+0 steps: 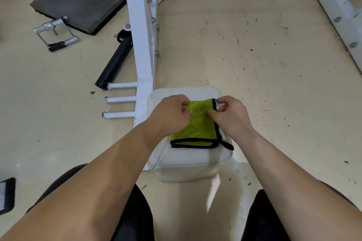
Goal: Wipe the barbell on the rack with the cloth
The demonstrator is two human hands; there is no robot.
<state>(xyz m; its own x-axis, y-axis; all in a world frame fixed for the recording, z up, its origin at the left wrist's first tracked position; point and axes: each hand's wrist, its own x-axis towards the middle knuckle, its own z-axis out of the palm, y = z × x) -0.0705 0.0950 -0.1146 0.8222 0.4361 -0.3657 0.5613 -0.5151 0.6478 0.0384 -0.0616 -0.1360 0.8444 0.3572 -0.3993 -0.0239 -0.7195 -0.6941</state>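
I find the green cloth (197, 125) lying folded on the white bench pad (188, 156), just beside the rack upright (142, 45). The left hand (170, 113) has its fingers curled onto the cloth's far edge. The right hand (231, 115) pinches the black-trimmed far corner between thumb and forefinger. In my judgement, both grips are there to lift or unfold the cloth before wiping. No barbell is in view.

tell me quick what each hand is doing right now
Left hand: pinching the folded lime-green cloth with black trim.
Right hand: pinching the same cloth's black edge.
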